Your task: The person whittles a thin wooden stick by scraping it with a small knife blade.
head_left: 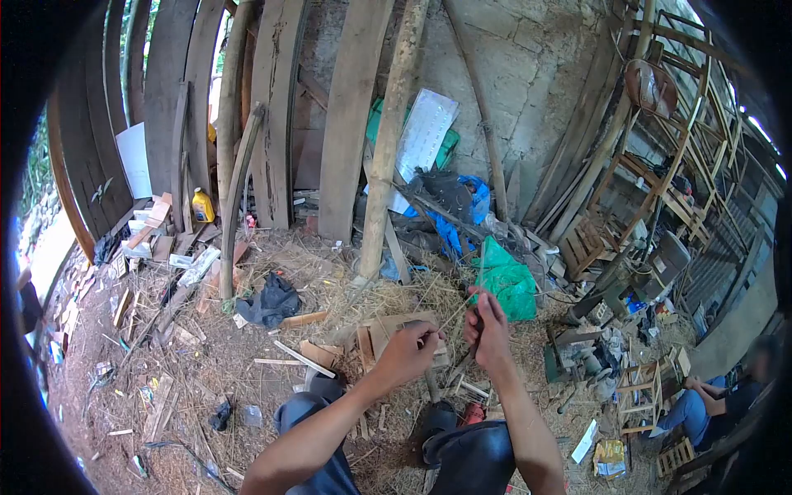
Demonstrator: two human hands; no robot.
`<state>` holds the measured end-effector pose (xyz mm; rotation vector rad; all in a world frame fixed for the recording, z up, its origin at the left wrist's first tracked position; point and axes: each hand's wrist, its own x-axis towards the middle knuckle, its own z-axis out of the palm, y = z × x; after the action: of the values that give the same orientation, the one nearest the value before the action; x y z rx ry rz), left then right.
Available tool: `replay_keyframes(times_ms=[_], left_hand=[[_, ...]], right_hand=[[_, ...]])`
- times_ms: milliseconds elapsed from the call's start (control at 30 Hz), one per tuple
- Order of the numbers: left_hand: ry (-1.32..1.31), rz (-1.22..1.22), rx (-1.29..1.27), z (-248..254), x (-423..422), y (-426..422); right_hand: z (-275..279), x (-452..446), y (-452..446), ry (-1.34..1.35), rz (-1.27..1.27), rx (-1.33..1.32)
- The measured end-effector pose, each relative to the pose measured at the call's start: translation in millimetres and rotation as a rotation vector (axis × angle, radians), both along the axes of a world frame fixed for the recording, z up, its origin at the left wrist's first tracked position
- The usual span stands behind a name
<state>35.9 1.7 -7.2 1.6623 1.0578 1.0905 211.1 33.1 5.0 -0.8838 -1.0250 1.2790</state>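
Note:
My left hand is closed in a pinch in front of my knees. From its fingertips a thin pale strip, like a straw or a split of cane, slants up toward my right hand. The right hand is closed too, with its thumb side up. A faint narrow shape rises above its fingers against the green sack, but what this hand holds I cannot make out. Below the hands lie flat pieces of wood and a red object near my shoe.
Straw and wood scraps cover the ground. A wooden post stands ahead, with a green sack to its right and a black cloth to its left. A yellow bottle stands by the planks. Another person sits at right near small wooden frames.

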Motion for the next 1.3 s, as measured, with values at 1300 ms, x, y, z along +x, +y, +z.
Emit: replay_keyframes(times_ms=[1300], left_hand=[[-0.701,-0.283,-0.606,-4.5,-15.4,14.8]], right_hand=[[-15.7,15.6,4.1,-1.144,-0.242,0.600]])
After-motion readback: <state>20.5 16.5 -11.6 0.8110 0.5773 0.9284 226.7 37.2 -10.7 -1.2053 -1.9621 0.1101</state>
